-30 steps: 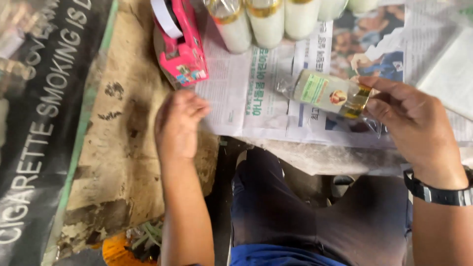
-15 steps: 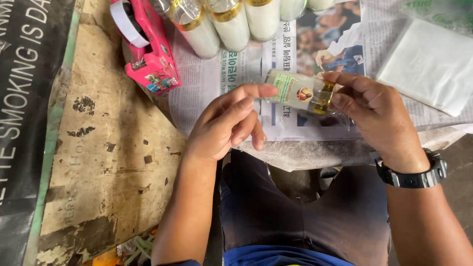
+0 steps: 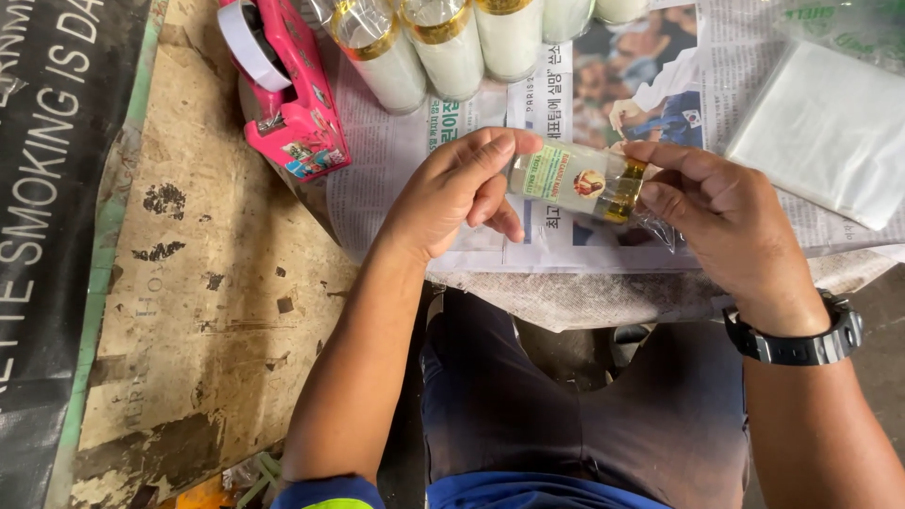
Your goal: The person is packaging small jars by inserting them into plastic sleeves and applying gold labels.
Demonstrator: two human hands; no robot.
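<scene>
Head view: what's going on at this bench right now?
A seated person holds a small labelled bottle sideways over newspaper. The left hand grips its base end, the right hand its gold cap end, where clear plastic wrap sticks out. A row of white bottles with gold caps lies above, a pink tape dispenser to the left, and a stack of clear bags on the right.
</scene>
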